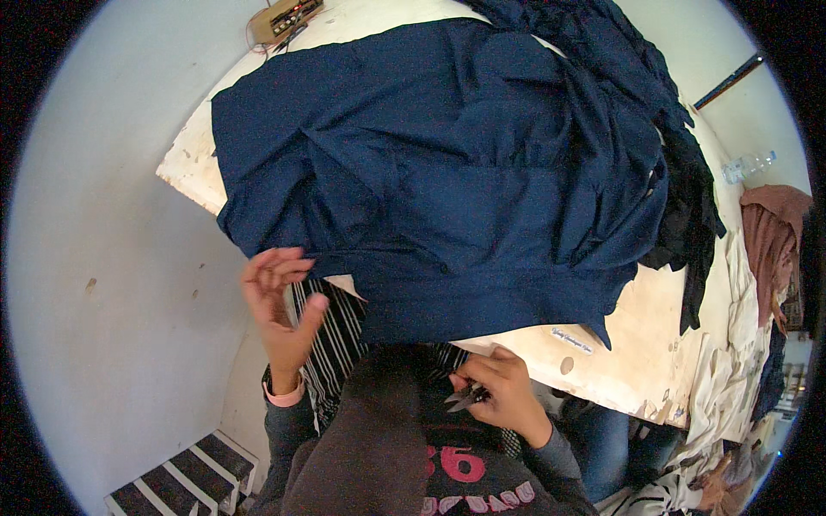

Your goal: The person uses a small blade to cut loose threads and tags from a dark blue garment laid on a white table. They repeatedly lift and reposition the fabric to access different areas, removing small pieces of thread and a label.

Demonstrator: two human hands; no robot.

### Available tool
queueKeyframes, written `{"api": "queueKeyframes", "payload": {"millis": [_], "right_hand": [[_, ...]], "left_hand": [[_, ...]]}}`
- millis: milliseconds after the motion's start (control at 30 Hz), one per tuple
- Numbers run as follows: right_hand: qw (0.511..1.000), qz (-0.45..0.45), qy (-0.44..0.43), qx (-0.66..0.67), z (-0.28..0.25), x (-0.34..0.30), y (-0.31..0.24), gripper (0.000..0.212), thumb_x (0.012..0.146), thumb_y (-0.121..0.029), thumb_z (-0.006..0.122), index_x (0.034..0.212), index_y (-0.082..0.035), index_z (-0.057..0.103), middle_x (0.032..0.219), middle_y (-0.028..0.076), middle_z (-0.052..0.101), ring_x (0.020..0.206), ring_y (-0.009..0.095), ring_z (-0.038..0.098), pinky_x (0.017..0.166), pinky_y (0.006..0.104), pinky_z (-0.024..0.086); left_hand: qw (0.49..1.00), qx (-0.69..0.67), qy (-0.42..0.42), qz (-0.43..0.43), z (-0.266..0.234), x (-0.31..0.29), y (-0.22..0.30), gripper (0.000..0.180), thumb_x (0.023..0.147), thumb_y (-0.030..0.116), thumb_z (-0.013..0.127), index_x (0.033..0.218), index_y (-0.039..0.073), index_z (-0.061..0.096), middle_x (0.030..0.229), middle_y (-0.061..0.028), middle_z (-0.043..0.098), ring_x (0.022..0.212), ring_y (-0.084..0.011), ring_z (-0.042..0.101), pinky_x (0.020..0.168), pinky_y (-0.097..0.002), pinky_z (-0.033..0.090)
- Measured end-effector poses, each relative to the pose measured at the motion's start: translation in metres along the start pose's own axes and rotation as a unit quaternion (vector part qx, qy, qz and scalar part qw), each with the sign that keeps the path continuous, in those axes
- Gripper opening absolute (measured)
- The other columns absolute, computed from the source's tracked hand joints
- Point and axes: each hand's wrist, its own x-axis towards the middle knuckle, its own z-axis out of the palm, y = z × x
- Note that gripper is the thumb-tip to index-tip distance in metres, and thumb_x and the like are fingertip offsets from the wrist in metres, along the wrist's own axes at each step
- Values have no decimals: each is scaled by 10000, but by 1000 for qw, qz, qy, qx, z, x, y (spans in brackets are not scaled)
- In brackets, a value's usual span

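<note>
A large dark blue garment (404,198), rumpled with several folds, lies spread over the table and hangs toward me at its near edge. My left hand (280,301) is raised at its near left corner, fingers apart and holding nothing; whether the fingertips touch the cloth I cannot tell. Close to my body, below the garment's near edge, my right hand (503,391) is closed round small dark thread snips (467,398), their pointed blades turned left. Black-and-white striped cloth (331,331) shows beside my left wrist.
The pale worn table (641,374) carries a white printed strip (571,339) near its front edge. More dark blue cloth (594,43) and black cloth (693,215) lie behind and right. A small box (284,21) stands far left, a clear bottle (748,166) far right.
</note>
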Motion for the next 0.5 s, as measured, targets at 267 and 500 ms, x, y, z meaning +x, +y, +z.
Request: {"api": "queueKeyframes", "payload": {"millis": [267,500], "right_hand": [[997,-61,-36,-14,-16,23,-18,447,677,-187,799,1108,-159,682,1090,13,664,788,224,653,644,352,478],[996,34,84,-26,-8,65,-39,417,753,-191,856,1118,-81,689,938,68,701,784,209,685,696,308,489]], "left_hand": [[961,164,-64,-214,-11,-31,17,179,958,199,709,909,30,680,765,6,653,720,-75,560,643,-238,412],[945,25,-119,-304,26,-41,16,230,897,162,798,1028,-12,722,846,-13,699,765,-71,604,676,-234,475]]}}
